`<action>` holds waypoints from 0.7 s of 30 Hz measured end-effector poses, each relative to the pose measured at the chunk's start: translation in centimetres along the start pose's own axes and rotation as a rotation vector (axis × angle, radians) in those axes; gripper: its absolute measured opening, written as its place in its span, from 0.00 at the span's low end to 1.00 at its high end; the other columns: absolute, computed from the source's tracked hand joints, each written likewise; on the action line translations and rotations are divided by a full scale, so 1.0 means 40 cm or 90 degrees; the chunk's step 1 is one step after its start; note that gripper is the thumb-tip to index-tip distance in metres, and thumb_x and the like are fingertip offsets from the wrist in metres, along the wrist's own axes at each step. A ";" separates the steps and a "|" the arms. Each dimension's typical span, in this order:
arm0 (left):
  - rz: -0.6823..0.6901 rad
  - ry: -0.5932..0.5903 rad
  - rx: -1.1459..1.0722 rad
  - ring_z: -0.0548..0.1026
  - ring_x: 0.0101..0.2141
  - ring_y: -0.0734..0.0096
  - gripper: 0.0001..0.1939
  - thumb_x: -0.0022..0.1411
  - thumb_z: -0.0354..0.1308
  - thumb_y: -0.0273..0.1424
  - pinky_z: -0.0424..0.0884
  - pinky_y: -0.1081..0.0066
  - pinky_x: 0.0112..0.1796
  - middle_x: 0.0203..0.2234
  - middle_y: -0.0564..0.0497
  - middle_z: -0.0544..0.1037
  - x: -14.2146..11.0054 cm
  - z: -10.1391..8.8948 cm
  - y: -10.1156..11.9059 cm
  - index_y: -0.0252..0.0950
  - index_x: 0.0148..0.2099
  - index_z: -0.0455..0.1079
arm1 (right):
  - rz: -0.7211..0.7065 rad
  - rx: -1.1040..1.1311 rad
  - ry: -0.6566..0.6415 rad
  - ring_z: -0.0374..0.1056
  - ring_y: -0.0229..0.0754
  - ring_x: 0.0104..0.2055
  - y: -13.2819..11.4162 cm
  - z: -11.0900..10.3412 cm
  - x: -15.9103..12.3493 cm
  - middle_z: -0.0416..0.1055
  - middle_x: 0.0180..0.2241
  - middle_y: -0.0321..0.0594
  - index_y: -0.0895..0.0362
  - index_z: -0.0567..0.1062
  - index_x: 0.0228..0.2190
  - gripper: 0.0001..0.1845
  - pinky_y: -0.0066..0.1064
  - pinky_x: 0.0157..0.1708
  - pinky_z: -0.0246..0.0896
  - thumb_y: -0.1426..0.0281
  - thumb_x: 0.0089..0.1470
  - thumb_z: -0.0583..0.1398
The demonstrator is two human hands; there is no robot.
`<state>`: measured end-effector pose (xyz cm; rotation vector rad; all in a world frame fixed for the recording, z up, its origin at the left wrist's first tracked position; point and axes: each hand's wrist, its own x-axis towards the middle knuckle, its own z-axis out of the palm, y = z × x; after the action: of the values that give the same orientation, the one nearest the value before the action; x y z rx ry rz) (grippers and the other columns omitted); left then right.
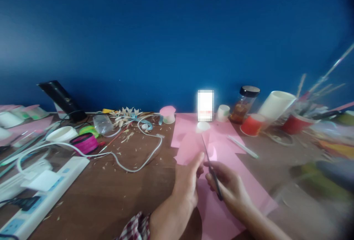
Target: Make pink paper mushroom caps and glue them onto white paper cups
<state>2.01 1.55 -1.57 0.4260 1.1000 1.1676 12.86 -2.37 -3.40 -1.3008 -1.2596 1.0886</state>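
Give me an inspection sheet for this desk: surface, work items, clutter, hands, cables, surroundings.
Surface: brown tabletop, shavings scattered at left; pink sheets spread mid-desk.
Work items: pink piece and what look like scissors.
Clutter: pale shavings pile, pink reel, lidded jar, red cup; far right blurred.
Hands: left hand holds the pink piece; right hand holds the scissors.
Cables: white cable loops across the left side; plugs in the power strip.
Surroundings: blue wall behind; other people, nothing seen.
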 end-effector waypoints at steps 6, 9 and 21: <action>-0.006 -0.011 -0.009 0.62 0.20 0.80 0.15 0.40 0.68 0.35 0.61 0.76 0.24 0.16 0.56 0.64 0.000 0.000 0.004 0.32 0.20 0.66 | 0.001 -0.014 -0.007 0.59 0.34 0.21 0.001 -0.005 0.001 0.65 0.20 0.33 0.61 0.73 0.42 0.23 0.26 0.20 0.55 0.60 0.47 0.64; -0.015 -0.014 -0.003 0.62 0.20 0.81 0.13 0.41 0.68 0.34 0.61 0.77 0.24 0.16 0.56 0.64 0.000 -0.001 0.007 0.32 0.22 0.69 | 0.006 -0.007 -0.005 0.58 0.34 0.20 0.000 -0.006 0.002 0.65 0.19 0.33 0.61 0.73 0.42 0.23 0.26 0.20 0.55 0.60 0.47 0.64; 0.028 -0.030 0.073 0.61 0.19 0.80 0.14 0.41 0.68 0.35 0.58 0.76 0.22 0.15 0.56 0.64 0.002 0.001 0.019 0.31 0.23 0.69 | 0.005 -0.011 -0.022 0.62 0.37 0.24 -0.011 -0.012 0.002 0.68 0.23 0.36 0.61 0.72 0.43 0.23 0.28 0.23 0.58 0.59 0.48 0.62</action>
<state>1.64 1.92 -1.01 0.5671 1.1245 1.1302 13.29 -2.34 -2.93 -1.3059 -1.2925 1.1122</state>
